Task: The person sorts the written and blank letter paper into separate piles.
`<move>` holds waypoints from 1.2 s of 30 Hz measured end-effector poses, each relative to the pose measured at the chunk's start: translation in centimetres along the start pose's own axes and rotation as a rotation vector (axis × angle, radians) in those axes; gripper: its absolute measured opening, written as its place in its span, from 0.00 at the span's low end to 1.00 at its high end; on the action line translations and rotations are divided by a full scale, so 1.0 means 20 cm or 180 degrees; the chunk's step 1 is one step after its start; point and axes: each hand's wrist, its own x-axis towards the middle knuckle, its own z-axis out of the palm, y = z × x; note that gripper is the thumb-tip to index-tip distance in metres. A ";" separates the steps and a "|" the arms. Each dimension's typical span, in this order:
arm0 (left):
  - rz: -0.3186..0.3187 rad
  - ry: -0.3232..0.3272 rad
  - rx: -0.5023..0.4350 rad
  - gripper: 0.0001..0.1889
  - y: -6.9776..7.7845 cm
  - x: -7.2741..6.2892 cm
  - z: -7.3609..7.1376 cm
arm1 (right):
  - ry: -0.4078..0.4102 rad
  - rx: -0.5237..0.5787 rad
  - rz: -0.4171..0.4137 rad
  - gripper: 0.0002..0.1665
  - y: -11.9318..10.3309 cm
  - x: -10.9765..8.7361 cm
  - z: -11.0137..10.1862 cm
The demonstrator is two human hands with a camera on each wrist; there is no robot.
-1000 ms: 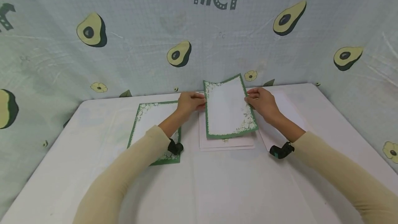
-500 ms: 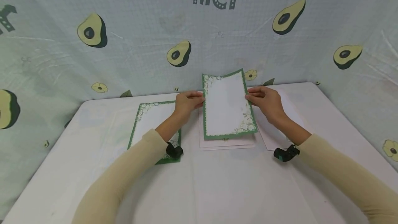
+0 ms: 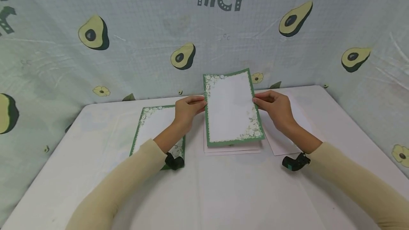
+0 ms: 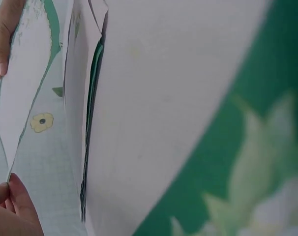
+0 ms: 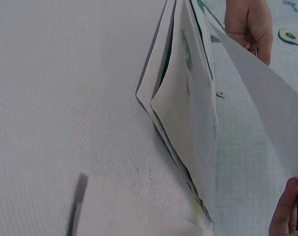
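A green-bordered sheet of paper [image 3: 228, 109] with white flowers printed in two corners is held up, tilted, above a stack of papers [image 3: 233, 151]. The left hand [image 3: 187, 112] pinches its left edge between thumb and fingers. At the opposite edge, the right hand [image 3: 277, 108] pinches it the same way. In the right wrist view, the sheet's plain back [image 5: 274, 108] hangs clear of the stack [image 5: 181, 113], whose layers fan slightly apart. A similar green-bordered sheet [image 3: 151, 125] lies flat at left, partly hidden by the left forearm.
A pale sheet [image 3: 275, 140] lies right of the stack, partly under the right forearm. The white-covered table [image 3: 223, 191] ends at the back against a hanging cloth [image 3: 137, 20] printed with avocados. Black wrist cameras [image 3: 295, 162] are strapped on both wrists.
The held sheet has been raised a little and shifted slightly left, and its tilt is less. The left hand has moved left with it; the right hand stays at its edge.
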 end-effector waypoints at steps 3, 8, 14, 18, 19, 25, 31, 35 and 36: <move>0.0014 0.0011 -0.0008 0.13 0.00 -0.01 -0.01 | -0.0001 0.0185 -0.0031 0.18 0.00 -0.01 0.01; 0.0049 0.0004 0.0001 0.12 0.00 -0.03 -0.02 | 0.0006 0.0423 -0.0044 0.17 -0.01 -0.01 0.02; 0.0147 -0.0004 0.0014 0.12 -0.01 -0.02 -0.04 | -0.0009 0.0347 -0.0038 0.18 0.00 -0.02 0.03; 0.0203 0.0001 0.0134 0.13 0.00 -0.04 -0.07 | -0.0072 0.0166 0.0007 0.21 0.00 -0.03 0.04; 0.0197 0.0013 0.0157 0.13 0.01 -0.04 -0.08 | -0.0099 0.0118 0.0026 0.22 0.00 -0.04 0.05; 0.0104 -0.0065 0.0307 0.14 0.05 -0.09 -0.15 | -0.0200 -0.0064 0.0114 0.23 -0.01 -0.07 0.10; 0.0083 -0.0177 0.0383 0.16 0.08 -0.13 -0.20 | -0.0231 0.0024 0.0105 0.22 -0.04 -0.08 0.14; 0.0048 -0.0152 0.0341 0.16 0.10 -0.13 -0.23 | -0.0239 0.0013 0.0124 0.22 -0.06 -0.09 0.15; 0.0036 -0.0135 0.0334 0.16 0.10 -0.13 -0.23 | -0.0243 0.0006 0.0131 0.22 -0.06 -0.09 0.16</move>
